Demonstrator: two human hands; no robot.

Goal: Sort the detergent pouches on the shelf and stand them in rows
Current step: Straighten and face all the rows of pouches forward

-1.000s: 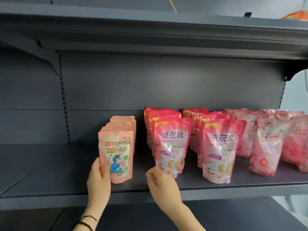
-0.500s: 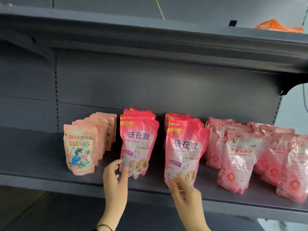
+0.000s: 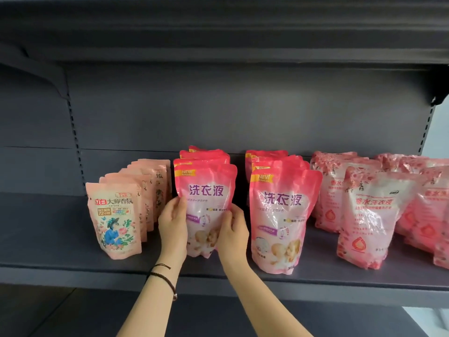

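Rows of pink detergent pouches stand on the grey shelf (image 3: 60, 242). At the left is a row of small peach pouches (image 3: 114, 217). Beside it stands a row of bright pink pouches, and both hands hold its front pouch (image 3: 206, 190). My left hand (image 3: 173, 224) grips that pouch's left edge, thumb on the front. My right hand (image 3: 232, 232) grips its right side low down. A second bright pink row (image 3: 281, 215) stands just to the right. Further right are paler pink pouches (image 3: 371, 215) in looser rows, some leaning.
The upper shelf (image 3: 218, 32) overhangs close above the pouch tops. The grey back panel (image 3: 218, 113) runs behind all rows. The shelf's front lip (image 3: 73, 276) lies just below my wrists. Bare shelf surface stretches left of the peach row.
The view moved closer to the shelf. My right hand left the second bright pink row's front pouch and went to the first row's. Both hands now hold that one pouch.
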